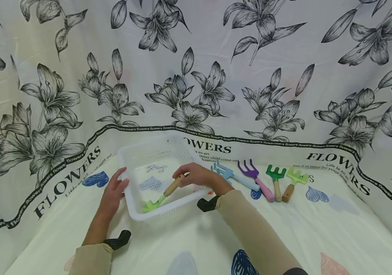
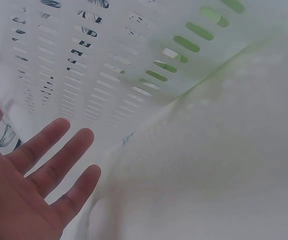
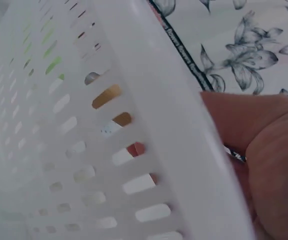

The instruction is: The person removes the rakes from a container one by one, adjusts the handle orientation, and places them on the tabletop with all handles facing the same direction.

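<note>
A white plastic basket (image 1: 137, 216) with slotted walls stands on the cloth in the head view. My left hand (image 1: 114, 189) is at its left rim. In the left wrist view, several fingers (image 2: 59, 155) extend loosely beside the slotted outer wall; the thumb is out of sight there. Inside the basket, my right hand (image 1: 196, 175) pinches the wooden handle of a light green hand rake (image 1: 164, 195), whose tines point down toward the basket floor. The right wrist view shows the right hand (image 3: 276, 155) beyond the rim, with parts of the handle visible through the slots.
Right of the basket lie a light blue hand rake (image 1: 242, 179), a purple one with a pink handle (image 1: 255, 177), a dark green one (image 1: 276, 181) and another light green one (image 1: 293, 183). Flower-printed fabric (image 1: 196, 88) rises behind the patterned cloth (image 1: 189, 240).
</note>
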A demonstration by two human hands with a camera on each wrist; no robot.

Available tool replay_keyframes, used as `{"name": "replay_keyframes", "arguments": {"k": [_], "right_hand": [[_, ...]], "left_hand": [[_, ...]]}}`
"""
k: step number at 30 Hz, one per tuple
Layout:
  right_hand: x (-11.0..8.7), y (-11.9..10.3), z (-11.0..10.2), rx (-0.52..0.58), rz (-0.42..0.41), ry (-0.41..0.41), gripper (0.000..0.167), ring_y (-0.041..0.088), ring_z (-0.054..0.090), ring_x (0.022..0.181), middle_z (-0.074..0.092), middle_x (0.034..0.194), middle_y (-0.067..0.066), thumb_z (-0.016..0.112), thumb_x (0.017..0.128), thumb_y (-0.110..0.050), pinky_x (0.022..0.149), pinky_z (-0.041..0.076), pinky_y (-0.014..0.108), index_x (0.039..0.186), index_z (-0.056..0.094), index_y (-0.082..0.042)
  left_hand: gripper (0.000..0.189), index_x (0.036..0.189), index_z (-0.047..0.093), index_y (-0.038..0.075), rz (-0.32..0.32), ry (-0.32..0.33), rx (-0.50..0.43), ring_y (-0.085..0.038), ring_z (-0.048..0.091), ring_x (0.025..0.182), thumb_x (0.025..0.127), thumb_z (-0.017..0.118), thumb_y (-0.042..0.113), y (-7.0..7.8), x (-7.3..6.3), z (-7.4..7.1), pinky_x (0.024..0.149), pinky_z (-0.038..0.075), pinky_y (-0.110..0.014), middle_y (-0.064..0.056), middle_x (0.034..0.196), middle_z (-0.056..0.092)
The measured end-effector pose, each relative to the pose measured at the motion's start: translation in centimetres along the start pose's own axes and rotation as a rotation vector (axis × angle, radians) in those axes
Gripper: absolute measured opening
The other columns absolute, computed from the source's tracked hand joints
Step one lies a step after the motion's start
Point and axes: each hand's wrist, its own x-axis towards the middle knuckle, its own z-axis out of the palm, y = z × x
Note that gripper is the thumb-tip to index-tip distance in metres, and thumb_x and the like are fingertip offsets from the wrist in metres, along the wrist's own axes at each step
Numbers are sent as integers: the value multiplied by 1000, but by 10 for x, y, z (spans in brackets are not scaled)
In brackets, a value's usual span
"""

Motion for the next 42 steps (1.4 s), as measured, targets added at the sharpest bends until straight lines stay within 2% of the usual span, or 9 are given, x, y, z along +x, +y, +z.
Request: {"name": "replay_keyframes", "arguments": {"k": [3, 9, 13, 19, 24, 30, 34, 39, 42], "right_hand": [[1, 0, 1, -16, 12, 2, 24, 18, 58, 96, 64, 109, -1, 71, 87, -7, 80, 48, 33, 110, 72, -12], [2, -1, 4, 118, 1, 58, 21, 21, 68, 89, 64, 106, 9, 68, 89, 0, 85, 53, 38, 109, 70, -3], [0, -5, 5, 180, -7, 136, 21, 24, 71, 85, 61, 107, 13, 63, 90, 3, 83, 55, 40, 111, 67, 2], [-2, -7, 7, 169, -31, 272, 20, 21, 69, 84, 61, 104, 13, 68, 89, -1, 74, 57, 33, 109, 68, -1], [-4, -9, 8, 164, -71, 353, 19, 22, 69, 82, 63, 103, 13, 68, 90, -3, 70, 58, 32, 108, 68, -4], [-9, -10, 10, 122, -140, 472, 18, 19, 69, 75, 65, 99, 11, 68, 89, -4, 66, 57, 31, 107, 68, -6], [-13, -10, 11, 135, -188, 547, 18, 19, 68, 71, 65, 98, 12, 69, 88, -3, 68, 58, 38, 106, 68, -5], [-19, -9, 10, 176, -264, 650, 18, 23, 68, 71, 66, 95, 14, 69, 89, -6, 70, 57, 46, 107, 68, -3], [-23, -8, 9, 185, -301, 703, 19, 29, 68, 71, 66, 95, 17, 69, 90, -6, 66, 58, 43, 108, 68, -2]], "left_hand": [[59, 157, 18, 26, -1, 1, -1, -37, 48, 122, 104, 37, 44, 0, 0, 0, 100, 42, -55, -23, 144, 41], [60, 156, 18, 27, -9, 6, 6, -38, 47, 123, 103, 38, 46, -1, 0, -1, 101, 40, -57, -23, 144, 41], [60, 156, 18, 27, 2, 7, 21, -38, 48, 121, 103, 38, 46, -1, 1, -4, 99, 41, -56, -24, 142, 42], [58, 157, 17, 25, 12, -2, 31, -37, 47, 122, 105, 37, 42, -3, 3, -6, 98, 43, -55, -25, 143, 41], [58, 157, 16, 24, -4, -5, 19, -39, 44, 125, 105, 36, 40, -4, 4, -8, 100, 39, -59, -26, 145, 38], [59, 157, 17, 25, 11, 1, 19, -38, 47, 124, 104, 37, 43, 0, 0, -5, 100, 41, -56, -24, 145, 39], [60, 157, 17, 26, 13, -1, 20, -40, 47, 124, 104, 38, 44, 2, -2, -3, 100, 40, -58, -24, 145, 39], [60, 156, 18, 26, 22, 3, 19, -41, 47, 123, 103, 38, 45, 1, 0, -1, 100, 40, -60, -25, 144, 41], [61, 156, 19, 26, 12, 8, 18, -41, 47, 124, 103, 39, 47, -1, 0, -1, 100, 40, -59, -24, 145, 40]]}}
